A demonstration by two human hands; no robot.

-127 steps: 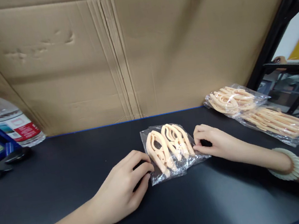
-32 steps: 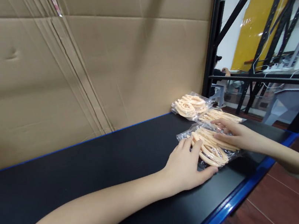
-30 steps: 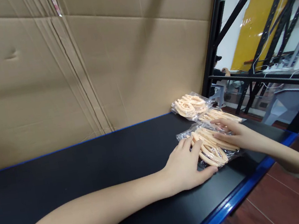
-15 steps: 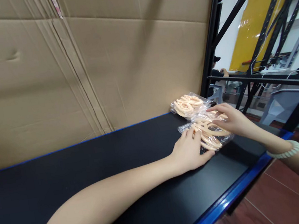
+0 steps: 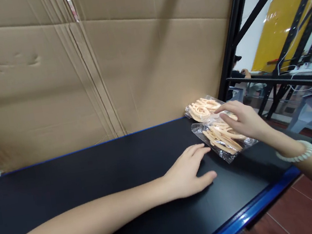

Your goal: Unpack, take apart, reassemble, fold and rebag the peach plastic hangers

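Cardboard wall behind black bench [image 5: 95, 181]. Right hand [image 5: 243, 121], fingers spread, rests on near bag of clips [image 5: 224, 140], right of centre; left hand [image 5: 189, 172] flat, open, holding nothing.

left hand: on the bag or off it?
Off: left hand lies flat on the black table, short of the bag.

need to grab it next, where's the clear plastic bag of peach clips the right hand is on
In the head view, the clear plastic bag of peach clips lies far right on the black table, under the right hand, just before another bag.
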